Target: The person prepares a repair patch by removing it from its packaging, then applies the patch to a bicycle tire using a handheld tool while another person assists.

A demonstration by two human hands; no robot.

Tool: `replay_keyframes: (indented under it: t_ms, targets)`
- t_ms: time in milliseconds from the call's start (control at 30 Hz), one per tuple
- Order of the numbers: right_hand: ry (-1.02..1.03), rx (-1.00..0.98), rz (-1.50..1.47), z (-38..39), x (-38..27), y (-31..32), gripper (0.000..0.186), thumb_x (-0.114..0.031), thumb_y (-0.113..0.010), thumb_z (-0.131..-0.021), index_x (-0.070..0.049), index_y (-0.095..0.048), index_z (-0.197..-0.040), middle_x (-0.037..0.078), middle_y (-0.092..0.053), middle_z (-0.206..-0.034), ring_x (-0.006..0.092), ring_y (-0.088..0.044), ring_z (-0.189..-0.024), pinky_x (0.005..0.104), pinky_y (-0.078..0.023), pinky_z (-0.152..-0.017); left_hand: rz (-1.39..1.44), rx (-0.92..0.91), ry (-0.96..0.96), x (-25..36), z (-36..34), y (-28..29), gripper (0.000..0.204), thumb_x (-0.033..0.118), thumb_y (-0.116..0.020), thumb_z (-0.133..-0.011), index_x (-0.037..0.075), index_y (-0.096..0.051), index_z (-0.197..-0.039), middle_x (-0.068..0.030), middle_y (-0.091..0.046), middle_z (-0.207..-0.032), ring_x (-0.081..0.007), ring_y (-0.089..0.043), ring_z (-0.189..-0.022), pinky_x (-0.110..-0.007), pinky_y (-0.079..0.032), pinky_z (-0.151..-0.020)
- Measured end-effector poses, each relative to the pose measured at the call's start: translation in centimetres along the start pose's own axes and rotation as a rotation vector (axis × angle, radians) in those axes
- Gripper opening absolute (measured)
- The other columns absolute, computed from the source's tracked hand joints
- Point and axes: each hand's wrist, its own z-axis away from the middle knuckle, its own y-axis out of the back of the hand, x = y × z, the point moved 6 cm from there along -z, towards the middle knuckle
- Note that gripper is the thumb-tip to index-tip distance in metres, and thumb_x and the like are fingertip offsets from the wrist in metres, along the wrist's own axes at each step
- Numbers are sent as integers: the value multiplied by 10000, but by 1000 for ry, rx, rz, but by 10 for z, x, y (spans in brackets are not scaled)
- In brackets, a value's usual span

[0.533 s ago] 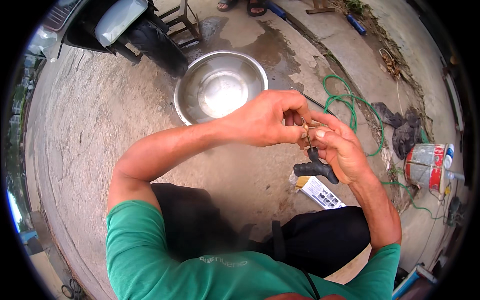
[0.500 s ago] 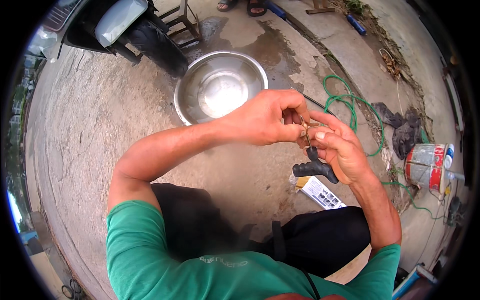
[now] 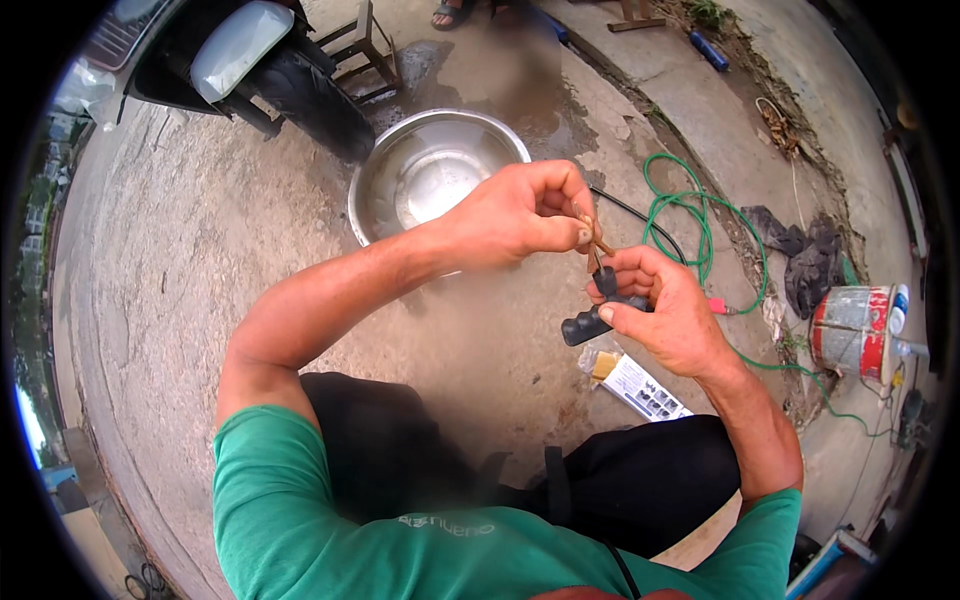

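In my right hand [image 3: 668, 308] is a black T-handled tyre plug tool [image 3: 588, 325], its ridged grip pointing left and its thin metal shaft upward. Thumb and fingers close around the handle's right part. A brown sticky-looking plug strip [image 3: 599, 245] lies at the shaft's tip. My left hand [image 3: 535, 208] pinches the strip between thumb and fingertips, just above the tool. The strip's upper end is partly hidden by those fingers, and how it sits in the tip is too small to tell.
A wide metal basin [image 3: 385, 187] stands on the concrete ahead, beside a motorbike wheel [image 3: 315, 108]. An opened box [image 3: 645, 390] lies by my right knee. A green hose [image 3: 700, 215] coils at right, near a red-and-grey bucket [image 3: 850, 335]. Another person's sandalled foot [image 3: 447, 14] shows far off.
Both hands and the tool have shifted a little to the left. My right hand has turned the handle slightly, and the strip now hangs along the shaft rather than across it.
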Motion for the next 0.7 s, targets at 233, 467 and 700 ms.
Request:
replay_keyframes:
  t_ms: [233, 467, 700]
  targets:
    - [-9, 115, -32, 2, 0, 8, 529, 18, -759, -869, 20, -498, -1330, 126, -704, -1141, 190, -679, -1078, 349, -557, -918, 66, 96, 37, -4, -5, -6, 253, 113, -718, -928, 3, -587, -1113, -63, -707, -958, -124, -684, -884, -294, -545, -827]
    - [-43, 155, -74, 1, -7, 4, 422, 35, -718, -877, 26, -546, -1262, 122, -684, -1108, 169, -665, -1035, 312, -567, -881, -43, 96, 57, 11, 6, 7, 496, 272, -735, -974, -15, -560, -1339, -97, -707, -1089, -155, -698, -897, -314, -553, -824]
    - [11, 182, -171, -6, 6, 11, 414, -16, -691, -903, 9, -550, -1291, 124, -659, -1156, 193, -640, -1090, 344, -516, -978, -181, 260, 29, -10, 20, 56, 536, 393, -738, -973, -25, -629, -1290, -129, -703, -1167, -181, -709, -921, -338, -570, -833]
